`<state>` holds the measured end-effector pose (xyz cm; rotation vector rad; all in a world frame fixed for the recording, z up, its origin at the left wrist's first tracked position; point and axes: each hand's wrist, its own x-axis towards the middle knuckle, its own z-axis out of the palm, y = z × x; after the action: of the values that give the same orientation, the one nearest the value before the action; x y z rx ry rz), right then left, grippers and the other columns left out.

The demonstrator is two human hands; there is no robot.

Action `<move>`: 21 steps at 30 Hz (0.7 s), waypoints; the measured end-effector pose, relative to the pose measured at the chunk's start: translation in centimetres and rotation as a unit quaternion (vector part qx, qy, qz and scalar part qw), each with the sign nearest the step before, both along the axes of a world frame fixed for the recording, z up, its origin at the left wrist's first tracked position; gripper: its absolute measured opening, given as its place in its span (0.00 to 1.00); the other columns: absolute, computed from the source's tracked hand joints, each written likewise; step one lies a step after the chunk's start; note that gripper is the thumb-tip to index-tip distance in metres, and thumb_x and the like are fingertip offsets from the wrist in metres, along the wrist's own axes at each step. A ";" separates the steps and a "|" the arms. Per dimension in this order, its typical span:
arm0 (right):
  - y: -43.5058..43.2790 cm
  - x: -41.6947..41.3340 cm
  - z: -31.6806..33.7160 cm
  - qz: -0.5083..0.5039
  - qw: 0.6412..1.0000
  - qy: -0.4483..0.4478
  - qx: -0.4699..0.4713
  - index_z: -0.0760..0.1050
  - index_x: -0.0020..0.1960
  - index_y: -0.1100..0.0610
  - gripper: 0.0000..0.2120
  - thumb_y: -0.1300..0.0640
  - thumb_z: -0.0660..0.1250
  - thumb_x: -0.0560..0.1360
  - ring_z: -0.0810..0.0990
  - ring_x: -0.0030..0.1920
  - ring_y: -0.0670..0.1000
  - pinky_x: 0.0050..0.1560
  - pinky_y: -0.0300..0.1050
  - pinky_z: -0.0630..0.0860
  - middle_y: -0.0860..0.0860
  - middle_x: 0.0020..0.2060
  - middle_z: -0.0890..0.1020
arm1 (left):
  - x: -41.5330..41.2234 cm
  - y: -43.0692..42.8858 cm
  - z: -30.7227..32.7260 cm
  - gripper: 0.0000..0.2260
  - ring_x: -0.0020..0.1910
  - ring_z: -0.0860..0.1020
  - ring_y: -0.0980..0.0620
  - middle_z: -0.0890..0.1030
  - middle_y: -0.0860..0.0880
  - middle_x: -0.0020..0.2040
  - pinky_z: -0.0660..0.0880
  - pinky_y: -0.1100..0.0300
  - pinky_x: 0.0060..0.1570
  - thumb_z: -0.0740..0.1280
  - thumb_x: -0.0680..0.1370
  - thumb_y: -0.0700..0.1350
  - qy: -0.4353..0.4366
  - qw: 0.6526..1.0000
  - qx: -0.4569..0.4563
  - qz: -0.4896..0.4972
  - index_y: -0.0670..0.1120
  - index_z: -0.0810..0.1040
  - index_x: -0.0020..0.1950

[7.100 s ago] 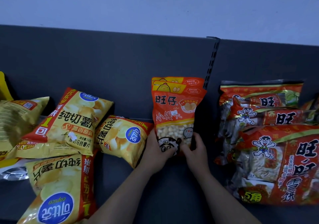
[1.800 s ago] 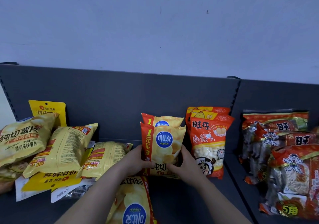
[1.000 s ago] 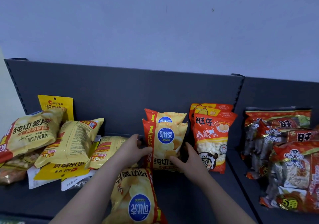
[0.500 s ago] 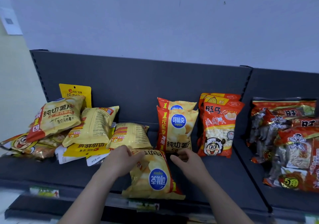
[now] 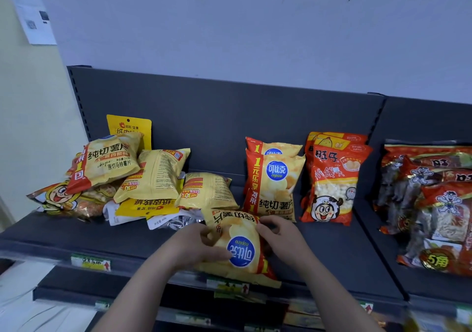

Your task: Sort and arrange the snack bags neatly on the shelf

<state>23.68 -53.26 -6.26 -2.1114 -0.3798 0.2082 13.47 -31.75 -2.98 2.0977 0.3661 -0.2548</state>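
A yellow chip bag with a blue round logo [image 5: 240, 247] lies upside down at the front edge of the dark shelf [image 5: 339, 257]. My left hand [image 5: 196, 244] grips its left side and my right hand [image 5: 278, 234] grips its right side. Behind it two matching chip bags [image 5: 274, 181] stand upright, one in front of the other. To their right stand red bags of small white puffs [image 5: 332, 178]. A loose heap of yellow chip bags [image 5: 153, 175] lies at the left.
Red rice-cracker packs [image 5: 434, 204] are stacked on the neighbouring shelf section at the right. A yellow hanging pouch [image 5: 129, 126] leans on the back panel behind the heap. Price labels [image 5: 90, 262] run along the shelf's front rail. A lower shelf shows below.
Both hands left the upright chip bags and took hold of the upside-down bag at the front edge. The view pulled back and shifted left.
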 end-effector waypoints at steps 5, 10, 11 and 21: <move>-0.1 -0.3 0.9 0.009 1.000 0.015 0.017 0.75 0.64 0.53 0.17 0.49 0.67 0.77 0.82 0.47 0.48 0.41 0.38 0.76 0.49 0.51 0.82 | -0.9 0.7 1.2 0.20 0.49 0.82 0.55 0.84 0.51 0.52 0.80 0.61 0.43 0.79 0.67 0.46 -0.075 0.995 -0.053 0.027 0.46 0.82 0.57; 0.4 -0.6 2.5 0.036 0.999 -0.029 -0.010 0.74 0.66 0.48 0.19 0.48 0.68 0.76 0.80 0.48 0.44 0.43 0.37 0.76 0.46 0.51 0.80 | -0.7 1.6 3.2 0.12 0.47 0.81 0.50 0.85 0.52 0.43 0.80 0.54 0.46 0.79 0.67 0.47 -0.163 0.977 -0.079 0.108 0.49 0.84 0.48; 0.5 -0.6 3.0 0.044 0.998 -0.048 -0.022 0.72 0.68 0.46 0.21 0.49 0.68 0.76 0.78 0.53 0.45 0.48 0.38 0.76 0.46 0.54 0.78 | -0.6 1.7 3.7 0.13 0.48 0.81 0.50 0.85 0.53 0.43 0.81 0.52 0.47 0.79 0.67 0.48 -0.172 0.975 -0.080 0.112 0.49 0.83 0.49; 2.6 0.0 8.2 0.239 0.970 0.039 0.014 0.79 0.58 0.45 0.12 0.57 0.65 0.78 0.64 0.69 0.39 0.67 0.40 0.65 0.41 0.68 0.72 | 1.0 1.9 7.1 0.18 0.51 0.81 0.52 0.85 0.52 0.49 0.81 0.53 0.50 0.79 0.68 0.47 -0.218 0.973 -0.053 0.051 0.52 0.79 0.55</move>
<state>23.70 -50.68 1.97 -1.9460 -0.8376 0.5607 14.48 -29.84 4.13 1.9554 0.1898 0.2430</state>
